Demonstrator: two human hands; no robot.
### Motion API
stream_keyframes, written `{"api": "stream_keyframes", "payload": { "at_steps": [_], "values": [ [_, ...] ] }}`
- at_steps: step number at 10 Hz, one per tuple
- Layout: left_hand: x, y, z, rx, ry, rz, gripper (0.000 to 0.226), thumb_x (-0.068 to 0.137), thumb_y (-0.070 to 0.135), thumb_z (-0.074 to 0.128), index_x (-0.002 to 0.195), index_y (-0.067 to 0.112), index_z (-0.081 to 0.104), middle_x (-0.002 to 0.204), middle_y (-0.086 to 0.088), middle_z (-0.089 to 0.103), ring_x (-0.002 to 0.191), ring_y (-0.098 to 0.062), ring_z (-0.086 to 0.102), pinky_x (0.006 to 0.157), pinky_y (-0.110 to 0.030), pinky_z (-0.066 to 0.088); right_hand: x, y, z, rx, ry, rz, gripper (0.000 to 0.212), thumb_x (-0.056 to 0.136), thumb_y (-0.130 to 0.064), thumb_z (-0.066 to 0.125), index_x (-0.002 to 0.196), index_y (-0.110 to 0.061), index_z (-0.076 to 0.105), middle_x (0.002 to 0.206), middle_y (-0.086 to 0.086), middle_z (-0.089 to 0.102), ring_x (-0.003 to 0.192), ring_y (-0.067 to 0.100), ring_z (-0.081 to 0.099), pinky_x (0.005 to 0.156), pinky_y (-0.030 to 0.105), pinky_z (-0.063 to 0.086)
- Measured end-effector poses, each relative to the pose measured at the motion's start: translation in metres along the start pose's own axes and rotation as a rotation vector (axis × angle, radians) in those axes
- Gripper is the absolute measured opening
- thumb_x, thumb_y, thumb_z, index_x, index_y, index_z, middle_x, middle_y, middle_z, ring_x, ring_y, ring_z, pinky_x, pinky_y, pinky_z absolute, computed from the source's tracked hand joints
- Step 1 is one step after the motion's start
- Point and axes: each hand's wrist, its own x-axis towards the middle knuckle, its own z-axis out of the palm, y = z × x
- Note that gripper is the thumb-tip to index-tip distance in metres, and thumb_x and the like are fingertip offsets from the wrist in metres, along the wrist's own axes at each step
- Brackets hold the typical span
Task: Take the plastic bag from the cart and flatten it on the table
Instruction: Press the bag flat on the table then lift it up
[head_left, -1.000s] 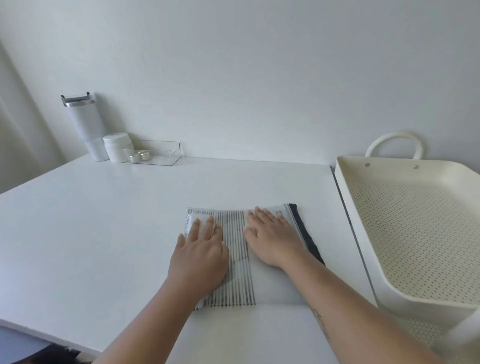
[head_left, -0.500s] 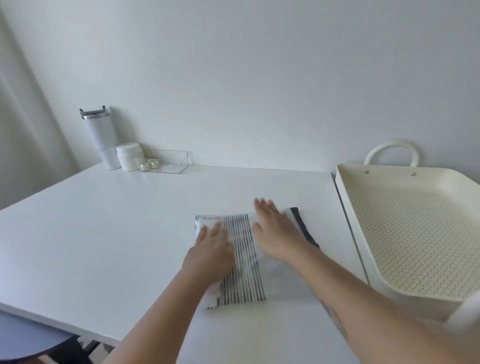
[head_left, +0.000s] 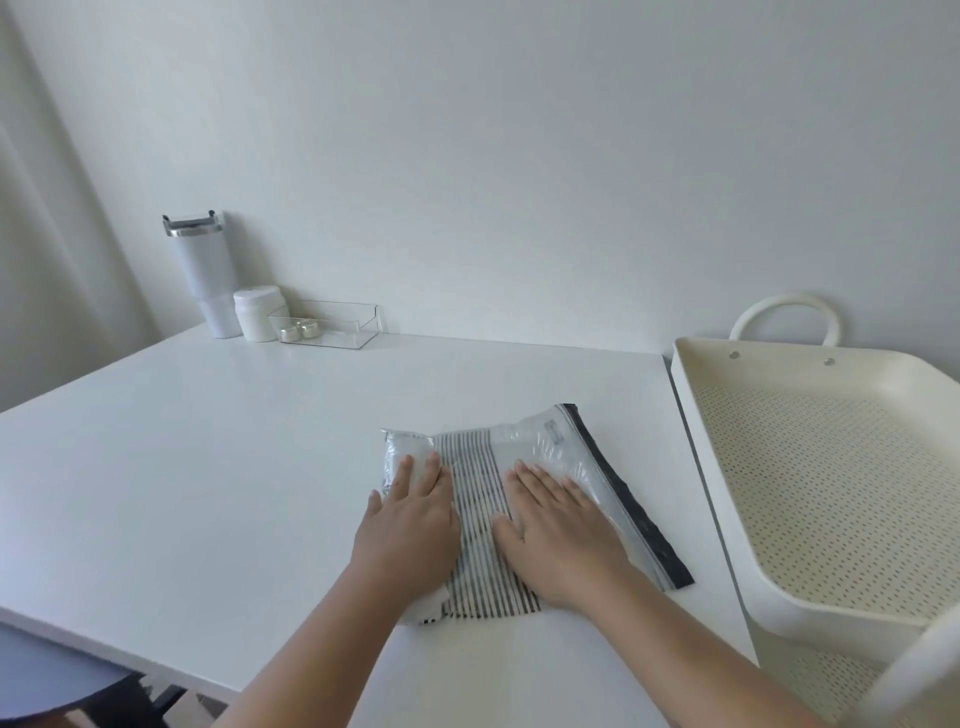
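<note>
A clear plastic bag (head_left: 566, 452) with a dark zip strip along its right edge lies on the white table (head_left: 208, 467). Black-and-white striped fabric shows inside it. My left hand (head_left: 410, 525) rests palm down on the bag's left part, fingers together. My right hand (head_left: 558, 530) lies flat on the bag's right half, fingers spread a little. Both palms press on the bag; neither grips it. The bag's far left corner bulges with air.
A cream perforated cart tray (head_left: 691, 415) with a loop handle stands right of the table. At the back left stand a white tumbler (head_left: 200, 280), a white jar (head_left: 257, 314) and a clear tray (head_left: 332, 325) with small metal items.
My right hand has drawn back from the bag's far edge toward me and now lies flat on its right half. My left hand stays on the left part. The view shifted slightly.
</note>
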Motion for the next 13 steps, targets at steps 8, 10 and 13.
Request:
{"api": "stream_keyframes", "payload": {
  "at_steps": [8,10,13],
  "values": [
    [0.050,0.001,0.003,0.133,0.089,0.113,0.056,0.101,0.034,0.013,0.154,0.016,0.013,0.164,0.002,0.010,0.149,-0.017,0.000,0.118,-0.044,-0.004,0.073,-0.005,-0.002,0.079,0.009,-0.074,0.058,0.101,-0.033,0.019,0.155,-0.012,0.008,0.165,0.002,0.005,0.150,0.013,0.004,0.122,0.034,0.004],
    [0.052,0.001,0.008,0.181,0.100,0.103,0.056,0.100,0.036,0.013,0.154,0.017,0.016,0.163,0.003,0.012,0.149,-0.017,0.003,0.117,-0.044,-0.003,0.075,-0.006,-0.001,0.048,0.005,-0.059,0.059,0.100,-0.032,0.018,0.154,-0.010,0.009,0.165,0.003,0.005,0.150,0.012,0.003,0.122,0.033,0.001],
    [0.053,0.004,0.009,0.219,0.105,0.100,0.056,0.100,0.034,0.013,0.153,0.017,0.017,0.163,0.002,0.014,0.149,-0.019,0.006,0.118,-0.044,-0.001,0.073,-0.006,0.000,-0.002,-0.010,-0.051,0.059,0.101,-0.031,0.016,0.155,-0.010,0.006,0.165,0.003,0.002,0.150,0.012,0.000,0.122,0.033,-0.001]
  ]
}}
